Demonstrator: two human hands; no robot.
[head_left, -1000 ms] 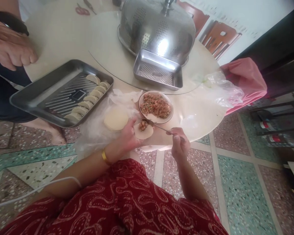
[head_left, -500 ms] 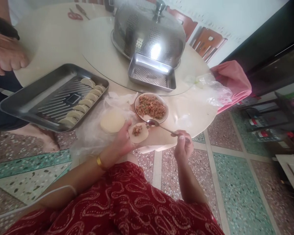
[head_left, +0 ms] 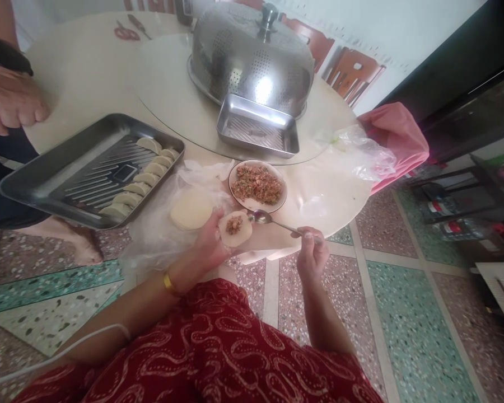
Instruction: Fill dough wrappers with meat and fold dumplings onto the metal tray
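My left hand (head_left: 212,240) holds a round dumpling wrapper (head_left: 244,230) with a small heap of meat filling (head_left: 234,225) in its middle. In my right hand (head_left: 313,250) is the handle of a metal spoon (head_left: 262,216), its bowl close to the wrapper's right edge. Just beyond the spoon stands a plate (head_left: 284,193) of minced filling (head_left: 258,183) flecked with green. A stack of pale wrappers (head_left: 190,207) lies on a thin plastic bag (head_left: 151,240) beside my left hand.
A dark baking tray (head_left: 63,168) with several folded dumplings (head_left: 140,188) stands at the left. Behind are a smaller metal tray (head_left: 258,146) and a perforated metal dome (head_left: 252,61). A pink bag (head_left: 403,140) hangs at the right edge. Another person's hand (head_left: 14,101) rests at the left.
The spoon and both hands keep nearly the same places by the wrapper. The whole view has shifted slightly; the other person's hand looks unchanged.
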